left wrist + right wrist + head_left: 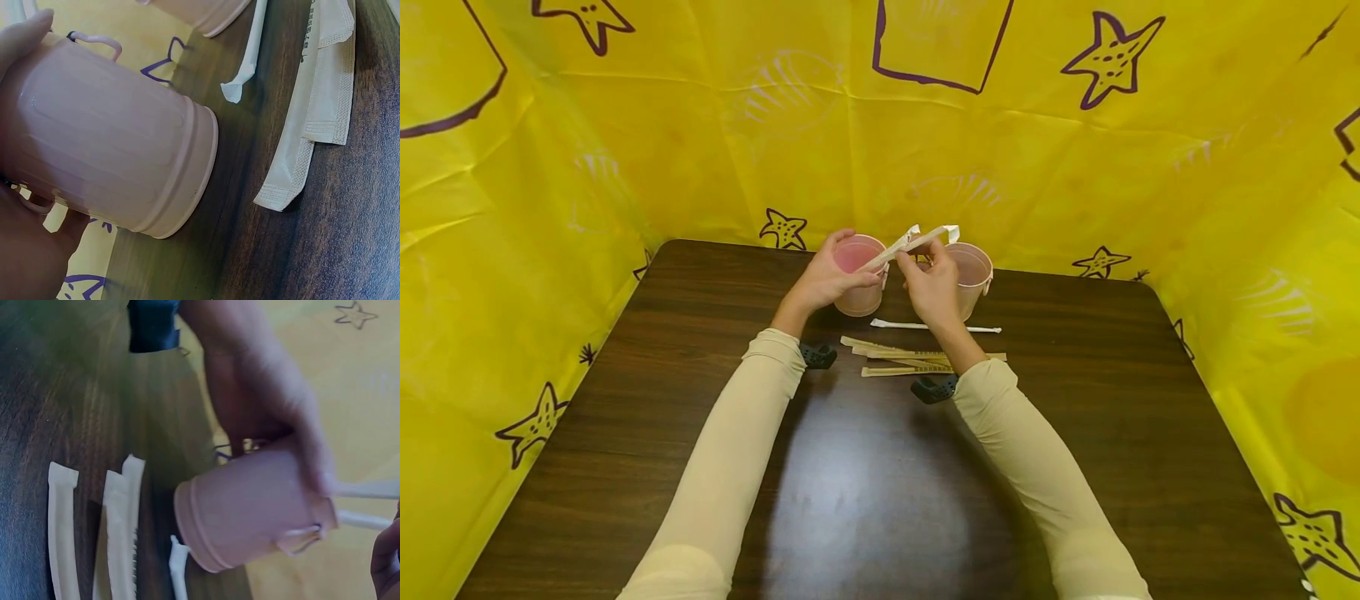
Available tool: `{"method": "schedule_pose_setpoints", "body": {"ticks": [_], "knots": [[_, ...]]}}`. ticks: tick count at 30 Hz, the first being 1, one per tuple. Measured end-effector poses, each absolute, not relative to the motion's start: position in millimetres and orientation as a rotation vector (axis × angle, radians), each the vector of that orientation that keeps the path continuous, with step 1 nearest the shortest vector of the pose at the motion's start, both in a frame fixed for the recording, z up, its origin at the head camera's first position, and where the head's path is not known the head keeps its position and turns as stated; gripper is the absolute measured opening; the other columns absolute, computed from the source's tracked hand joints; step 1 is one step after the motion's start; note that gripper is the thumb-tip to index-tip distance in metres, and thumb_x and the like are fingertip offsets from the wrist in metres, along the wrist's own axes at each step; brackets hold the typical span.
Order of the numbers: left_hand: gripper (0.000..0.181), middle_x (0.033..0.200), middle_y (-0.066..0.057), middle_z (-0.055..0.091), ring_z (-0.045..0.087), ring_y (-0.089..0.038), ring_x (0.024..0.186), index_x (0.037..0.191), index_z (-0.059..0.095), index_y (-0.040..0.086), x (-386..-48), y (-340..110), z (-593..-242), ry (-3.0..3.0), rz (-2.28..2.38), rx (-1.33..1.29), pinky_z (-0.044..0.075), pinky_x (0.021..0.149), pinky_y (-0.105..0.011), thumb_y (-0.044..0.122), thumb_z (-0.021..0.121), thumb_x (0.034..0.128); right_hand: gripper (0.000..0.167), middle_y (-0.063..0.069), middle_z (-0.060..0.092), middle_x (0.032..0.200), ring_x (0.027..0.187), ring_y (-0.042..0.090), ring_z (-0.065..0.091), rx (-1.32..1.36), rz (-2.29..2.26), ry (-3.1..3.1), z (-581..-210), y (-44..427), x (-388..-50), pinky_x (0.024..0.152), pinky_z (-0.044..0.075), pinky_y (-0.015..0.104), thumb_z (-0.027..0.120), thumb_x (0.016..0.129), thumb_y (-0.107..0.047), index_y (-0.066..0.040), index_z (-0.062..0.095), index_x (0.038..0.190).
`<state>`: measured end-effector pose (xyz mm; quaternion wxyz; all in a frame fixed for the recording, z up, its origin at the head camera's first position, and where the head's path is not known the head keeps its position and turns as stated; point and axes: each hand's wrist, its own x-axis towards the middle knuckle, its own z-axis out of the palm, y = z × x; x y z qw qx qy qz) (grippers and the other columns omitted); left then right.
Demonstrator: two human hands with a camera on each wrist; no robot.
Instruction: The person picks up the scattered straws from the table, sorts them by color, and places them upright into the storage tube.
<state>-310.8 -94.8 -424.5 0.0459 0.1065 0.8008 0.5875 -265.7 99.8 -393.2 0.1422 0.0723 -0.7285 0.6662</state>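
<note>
My left hand (829,279) grips a small pink bucket (112,131) with little side handles, its thumb near the rim. Two white paper-wrapped straws (891,252) slant up from that rim toward my right hand (934,287), which pinches them between thumb and fingers. In the right wrist view, the lower ends of the straws (369,489) disappear at the mouth of the bucket (250,500). Behind my right hand stands a second pink bucket (973,279), partly covered by the hand.
On the dark wooden table (865,500), another white wrapped straw (898,324) lies in front of the buckets. Nearer are several flat brown paper packets (887,372), partly under my right forearm. A yellow cloth (820,150) with starfish drawings hangs around the table.
</note>
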Motion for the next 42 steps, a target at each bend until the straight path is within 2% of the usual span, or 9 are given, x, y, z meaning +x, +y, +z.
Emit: {"method": "schedule_pose_setpoints", "body": {"ticks": [8, 17, 20, 24, 26, 29, 33, 37, 42], "knots": [[0.101, 0.150, -0.017, 0.047, 0.051, -0.033, 0.134, 0.157, 0.029, 0.014, -312, -94, -426, 2.435, 1.802, 0.326, 0.039, 0.117, -0.049, 0.025, 0.090, 0.0774, 0.023, 0.017, 0.067, 0.102, 0.050, 0.000, 0.053, 0.195, 1.858, -2.182, -404, 91, -272, 0.049, 0.045, 0.016, 0.070, 0.095, -0.009, 0.004, 0.062, 0.111], [0.101, 0.151, -0.015, 0.047, 0.050, -0.031, 0.135, 0.157, 0.029, 0.017, -312, -96, -427, 2.443, 1.788, 0.316, 0.039, 0.117, -0.049, 0.028, 0.090, 0.0771, 0.028, 0.006, 0.064, 0.088, 0.052, 0.010, 0.054, 0.211, 1.852, -2.255, -405, 93, -269, 0.047, 0.042, 0.017, 0.071, 0.095, -0.015, 0.001, 0.064, 0.116], [0.101, 0.151, -0.015, 0.047, 0.050, -0.032, 0.136, 0.157, 0.029, 0.017, -312, -96, -427, 2.438, 1.789, 0.308, 0.039, 0.118, -0.049, 0.028, 0.090, 0.0770, 0.030, 0.010, 0.068, 0.093, 0.053, 0.011, 0.054, 0.250, 1.762, -2.332, -410, 99, -266, 0.047, 0.041, 0.018, 0.073, 0.095, -0.019, -0.002, 0.064, 0.118], [0.102, 0.151, -0.016, 0.048, 0.050, -0.032, 0.136, 0.157, 0.030, 0.018, -312, -96, -427, 2.437, 1.789, 0.301, 0.038, 0.118, -0.049, 0.029, 0.091, 0.0760, 0.035, 0.014, 0.071, 0.113, 0.059, 0.013, 0.052, 0.320, 1.645, -2.403, -419, 108, -259, 0.052, 0.041, 0.018, 0.073, 0.095, -0.019, -0.002, 0.063, 0.123], [0.103, 0.150, -0.016, 0.048, 0.051, -0.032, 0.135, 0.157, 0.030, 0.019, -312, -96, -427, 2.440, 1.785, 0.296, 0.039, 0.117, -0.049, 0.030, 0.091, 0.0754, 0.037, 0.016, 0.071, 0.114, 0.062, 0.016, 0.050, 0.340, 1.592, -2.454, -423, 114, -254, 0.054, 0.040, 0.019, 0.074, 0.095, -0.018, -0.002, 0.062, 0.127], [0.103, 0.149, -0.015, 0.049, 0.051, -0.031, 0.134, 0.157, 0.030, 0.021, -311, -96, -427, 2.447, 1.774, 0.286, 0.039, 0.117, -0.049, 0.031, 0.092, 0.0745, 0.039, 0.015, 0.072, 0.110, 0.070, 0.021, 0.052, 0.365, 1.468, -2.575, -427, 123, -247, 0.062, 0.042, 0.023, 0.074, 0.095, -0.021, -0.002, 0.063, 0.128], [0.105, 0.150, -0.014, 0.049, 0.051, -0.030, 0.134, 0.157, 0.030, 0.020, -311, -95, -425, 2.453, 1.763, 0.301, 0.039, 0.117, -0.049, 0.033, 0.092, 0.0743, 0.039, 0.015, 0.072, 0.108, 0.092, 0.028, 0.063, 0.417, 1.250, -2.772, -430, 136, -238, 0.084, 0.051, 0.037, 0.074, 0.095, -0.024, 0.000, 0.065, 0.125], [0.104, 0.150, -0.014, 0.049, 0.051, -0.030, 0.134, 0.157, 0.030, 0.020, -312, -95, -424, 2.463, 1.753, 0.298, 0.039, 0.117, -0.049, 0.033, 0.092, 0.0743, 0.042, 0.017, 0.070, 0.124, 0.121, 0.033, 0.063, 0.476, 1.082, -2.940, -436, 144, -233, 0.106, 0.049, 0.048, 0.073, 0.096, -0.027, -0.001, 0.066, 0.128], [0.104, 0.150, -0.014, 0.048, 0.050, -0.031, 0.134, 0.157, 0.030, 0.020, -311, -96, -425, 2.452, 1.751, 0.286, 0.039, 0.117, -0.049, 0.033, 0.092, 0.0744, 0.046, 0.019, 0.065, 0.134, 0.130, 0.034, 0.058, 0.512, 0.986, -3.052, -446, 146, -229, 0.111, 0.046, 0.049, 0.071, 0.097, -0.027, -0.002, 0.064, 0.135]]}}
